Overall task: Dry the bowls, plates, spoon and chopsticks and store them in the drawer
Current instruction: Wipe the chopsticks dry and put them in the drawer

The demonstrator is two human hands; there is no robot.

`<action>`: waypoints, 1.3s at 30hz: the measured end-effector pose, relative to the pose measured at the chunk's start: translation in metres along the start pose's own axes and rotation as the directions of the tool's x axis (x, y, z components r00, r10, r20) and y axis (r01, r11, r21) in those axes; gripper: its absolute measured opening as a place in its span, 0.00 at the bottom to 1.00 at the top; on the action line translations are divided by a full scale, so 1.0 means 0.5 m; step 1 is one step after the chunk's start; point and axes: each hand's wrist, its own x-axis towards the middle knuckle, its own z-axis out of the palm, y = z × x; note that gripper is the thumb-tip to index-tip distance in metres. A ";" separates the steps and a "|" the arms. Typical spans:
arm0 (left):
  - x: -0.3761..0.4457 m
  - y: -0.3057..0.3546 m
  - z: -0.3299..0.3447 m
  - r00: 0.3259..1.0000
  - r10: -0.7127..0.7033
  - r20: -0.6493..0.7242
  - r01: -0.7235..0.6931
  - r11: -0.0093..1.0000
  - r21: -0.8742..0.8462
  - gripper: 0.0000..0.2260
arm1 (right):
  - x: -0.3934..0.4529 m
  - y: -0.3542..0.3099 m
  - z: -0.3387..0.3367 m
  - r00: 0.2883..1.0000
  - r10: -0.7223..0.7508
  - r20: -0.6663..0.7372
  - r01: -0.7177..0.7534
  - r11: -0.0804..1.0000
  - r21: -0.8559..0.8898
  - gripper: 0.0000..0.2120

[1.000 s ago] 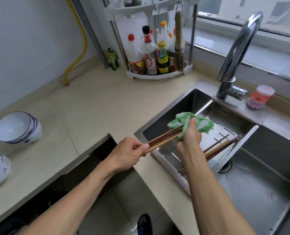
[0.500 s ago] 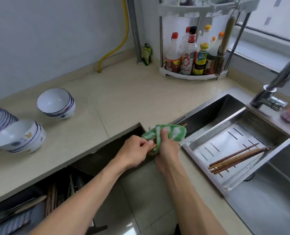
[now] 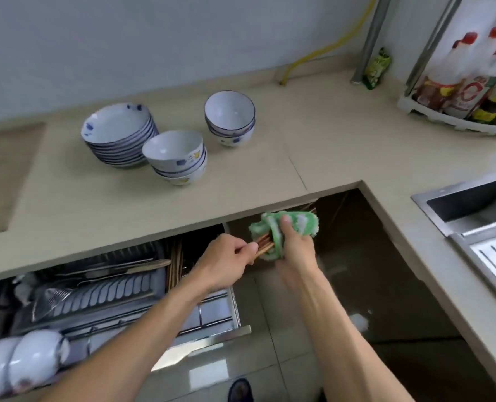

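Observation:
My left hand (image 3: 226, 261) pinches the near ends of a bundle of brown chopsticks (image 3: 262, 247). Around the rest of the bundle my right hand (image 3: 294, 248) grips a green and white cloth (image 3: 278, 227). Both hands hover in front of the counter edge, just right of the open drawer (image 3: 142, 297). On the counter stand a stack of blue-rimmed plates (image 3: 119, 137) and two stacks of white bowls (image 3: 177, 156) (image 3: 230, 117). More bowls (image 3: 29, 361) lie in the drawer at the lower left, and more chopsticks (image 3: 175, 262) stand in its right compartment.
The drawer holds a wire rack and long utensils (image 3: 119, 271). A steel sink (image 3: 479, 216) with a drain tray sits at the right edge. A white rack of sauce bottles (image 3: 467, 91) stands in the back right corner. A yellow hose (image 3: 328, 50) runs along the wall.
Both hands moved left from over the sink to the drawer with the chopsticks and cloth. The cloth slid along the bundle toward my left hand. The view swung left, revealing the plates and the drawer.

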 end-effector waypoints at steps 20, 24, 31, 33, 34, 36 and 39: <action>-0.124 -0.372 -0.107 0.899 -0.437 0.015 0.433 0.883 -0.181 0.18 | 0.059 0.233 0.083 0.958 0.238 -0.162 -0.276 0.922 -0.272 0.07; -0.039 -0.425 -0.030 0.854 -0.513 -0.087 0.493 0.851 -0.180 0.20 | 0.054 0.251 0.075 0.954 0.299 -0.022 -0.282 0.872 -0.401 0.09; 0.144 -0.486 0.102 0.837 -0.517 -0.180 0.491 0.854 -0.171 0.07 | 0.113 0.254 0.038 0.983 0.183 0.023 -0.154 0.882 -0.445 0.03; 0.191 -0.498 0.130 0.824 -0.521 -0.222 0.501 0.853 -0.144 0.08 | 0.135 0.257 0.020 0.984 0.169 0.049 -0.128 0.878 -0.460 0.03; 0.214 -0.503 0.145 0.824 -0.510 -0.247 0.497 0.860 -0.117 0.08 | 0.148 0.262 0.011 0.985 0.160 0.061 -0.115 0.879 -0.462 0.03; 0.241 -0.503 0.159 0.824 -0.484 -0.295 0.494 0.868 -0.045 0.11 | 0.163 0.270 -0.001 0.985 0.155 0.076 -0.102 0.881 -0.462 0.03; 0.279 -0.512 0.183 0.841 -0.447 -0.305 0.486 0.872 0.064 0.16 | 0.183 0.292 -0.016 0.982 0.161 0.104 -0.095 0.880 -0.466 0.04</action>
